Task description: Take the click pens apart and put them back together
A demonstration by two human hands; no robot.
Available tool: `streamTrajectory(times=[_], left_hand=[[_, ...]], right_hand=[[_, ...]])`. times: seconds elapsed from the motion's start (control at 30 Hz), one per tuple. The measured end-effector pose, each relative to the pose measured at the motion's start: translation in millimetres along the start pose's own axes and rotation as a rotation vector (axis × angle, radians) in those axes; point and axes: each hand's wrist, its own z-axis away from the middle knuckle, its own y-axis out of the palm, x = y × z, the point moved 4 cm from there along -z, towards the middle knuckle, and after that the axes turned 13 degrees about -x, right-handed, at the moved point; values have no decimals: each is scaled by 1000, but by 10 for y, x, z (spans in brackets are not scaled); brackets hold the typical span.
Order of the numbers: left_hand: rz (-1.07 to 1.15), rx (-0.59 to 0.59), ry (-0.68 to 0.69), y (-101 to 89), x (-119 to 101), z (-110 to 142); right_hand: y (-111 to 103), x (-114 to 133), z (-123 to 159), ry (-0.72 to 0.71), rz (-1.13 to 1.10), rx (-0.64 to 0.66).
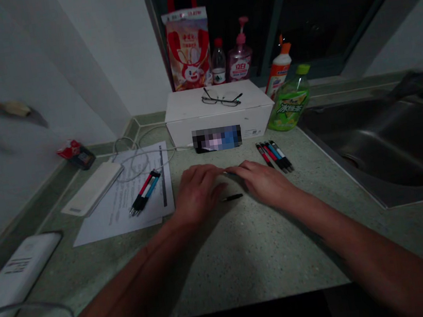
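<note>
My left hand (197,194) and my right hand (264,181) meet almost fingertip to fingertip just above the counter. The fingers of both are closed; a thin, partly dark piece shows at the right fingertips, too small and covered to name. Below them a short black pen part (233,197) lies on the counter, near my left thumb. To the right of my right hand several pens (274,156) lie side by side. Left of my left hand, another group of pens (145,193) rests on printed paper sheets (116,218).
Behind my hands, a phone (217,139) leans on a white box (185,111) with glasses (221,100) on top. A green bottle (289,100) stands beside the sink (358,180). Power banks (94,188) and a cable (159,151) lie at left.
</note>
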Motion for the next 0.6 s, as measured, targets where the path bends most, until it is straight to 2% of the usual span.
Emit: streamTrajectory(times=[0.17,0.27,0.33,0.5,0.6], left_hand=[[71,342,74,145,-145,61],[20,419,39,198,-145,62],[2,390,-50,186,-88,41],[-28,157,-434,36,206,-11],[-23,87,-531,-21,313,-25]], right_hand=[[-22,-67,7,32,37,-25],[-30,-91,6,42,50,-27],[-35,-102,5,42,55,-29],[-47,-121,7,33,65,-32],[-58,-111,10,16,55,-50]])
